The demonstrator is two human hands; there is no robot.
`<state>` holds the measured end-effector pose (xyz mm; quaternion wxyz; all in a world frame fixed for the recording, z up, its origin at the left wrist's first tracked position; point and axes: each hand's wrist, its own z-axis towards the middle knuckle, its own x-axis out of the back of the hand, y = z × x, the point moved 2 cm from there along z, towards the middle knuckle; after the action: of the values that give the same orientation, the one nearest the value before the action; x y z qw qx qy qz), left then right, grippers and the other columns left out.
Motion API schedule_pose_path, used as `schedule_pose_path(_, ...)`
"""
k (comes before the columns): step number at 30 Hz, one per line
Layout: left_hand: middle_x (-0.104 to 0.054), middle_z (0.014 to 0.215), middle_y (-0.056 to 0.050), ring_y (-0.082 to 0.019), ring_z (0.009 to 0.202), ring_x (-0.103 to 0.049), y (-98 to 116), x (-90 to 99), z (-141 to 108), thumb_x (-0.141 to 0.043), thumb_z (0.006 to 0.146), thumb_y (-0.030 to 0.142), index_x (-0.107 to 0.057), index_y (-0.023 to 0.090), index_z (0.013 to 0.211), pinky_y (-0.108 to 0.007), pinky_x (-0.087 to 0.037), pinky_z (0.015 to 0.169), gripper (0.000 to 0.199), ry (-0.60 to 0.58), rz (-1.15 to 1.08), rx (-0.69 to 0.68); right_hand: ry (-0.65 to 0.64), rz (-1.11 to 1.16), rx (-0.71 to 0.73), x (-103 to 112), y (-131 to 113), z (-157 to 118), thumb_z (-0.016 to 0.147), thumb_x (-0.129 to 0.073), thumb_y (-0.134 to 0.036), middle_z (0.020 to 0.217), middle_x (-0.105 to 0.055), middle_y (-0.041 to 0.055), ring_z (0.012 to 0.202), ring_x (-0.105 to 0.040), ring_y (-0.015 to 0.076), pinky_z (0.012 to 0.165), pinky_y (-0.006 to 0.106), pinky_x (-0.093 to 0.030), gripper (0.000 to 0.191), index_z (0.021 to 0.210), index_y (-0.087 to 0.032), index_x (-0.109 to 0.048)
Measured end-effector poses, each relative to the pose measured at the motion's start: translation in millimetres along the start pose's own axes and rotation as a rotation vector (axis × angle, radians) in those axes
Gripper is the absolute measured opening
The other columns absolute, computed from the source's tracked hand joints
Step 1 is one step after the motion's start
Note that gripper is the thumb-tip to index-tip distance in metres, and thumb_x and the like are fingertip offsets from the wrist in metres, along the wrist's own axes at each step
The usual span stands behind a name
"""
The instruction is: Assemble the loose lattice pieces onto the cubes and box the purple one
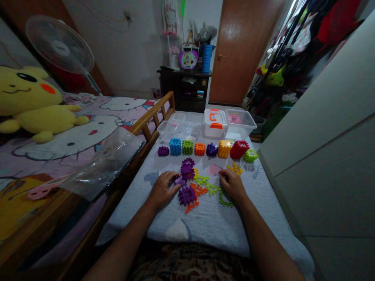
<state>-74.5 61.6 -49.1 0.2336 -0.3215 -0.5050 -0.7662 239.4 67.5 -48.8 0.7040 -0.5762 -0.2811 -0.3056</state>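
Purple blocks [187, 171]: toothed plastic, long axis pointing away
Left hand [163, 189]: holding notched purple piece [181, 181], left of blocks
Right hand [233, 185]: right of blocks, grip unclear

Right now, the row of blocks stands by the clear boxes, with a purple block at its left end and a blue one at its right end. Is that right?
Not quite: the head view shows a lime green block at the right end, not blue. The rest holds: the row stands by the clear boxes, with a purple block at its left end.
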Motion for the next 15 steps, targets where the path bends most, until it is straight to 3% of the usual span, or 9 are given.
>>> schedule_pose_path(3, -0.068, 0.113, -0.009, -0.027, 0.11, -0.063, 1.3, -0.6, 1.5, -0.066, 0.082, 0.035, -0.066, 0.021, 0.115, -0.044, -0.051, 0.099, 0.036, 0.004, 0.013, 0.006, 0.033, 0.035, -0.03, -1.8, 3.2, 0.4, 0.082, -0.05, -0.026, 0.093, -0.074, 0.0075, 0.085, -0.068, 0.0238, 0.082, 0.038, -0.053, 0.022, 0.092, -0.023, -0.069)
schedule_pose_path(10, -0.056, 0.142, -0.014, -0.031, 0.133, -0.05, 12.3, -9.3, 25.9, -0.071, 0.08, 0.035, -0.057, 0.019, 0.132, -0.051, -0.039, 0.115, 0.056, -0.085, 0.064, -0.096, 0.062, 0.048, -0.031, -2.4, 2.5, -1.1, 0.081, -0.049, -0.027, 0.091, -0.075, 0.0062, 0.087, -0.068, 0.0245, 0.083, 0.038, -0.053, 0.021, 0.089, -0.025, -0.068)
schedule_pose_path(15, -0.06, 0.137, -0.015, -0.031, 0.129, -0.055, 19.5, -16.3, 44.3, -0.073, 0.078, 0.029, -0.064, 0.018, 0.123, -0.048, -0.043, 0.112, 0.047, -0.19, 0.125, -0.105, 0.065, 0.051, -0.022, -1.5, 2.1, -1.0, 0.081, -0.048, -0.027, 0.092, -0.075, 0.0069, 0.09, -0.069, 0.0251, 0.087, 0.04, -0.052, 0.021, 0.089, -0.025, -0.068)
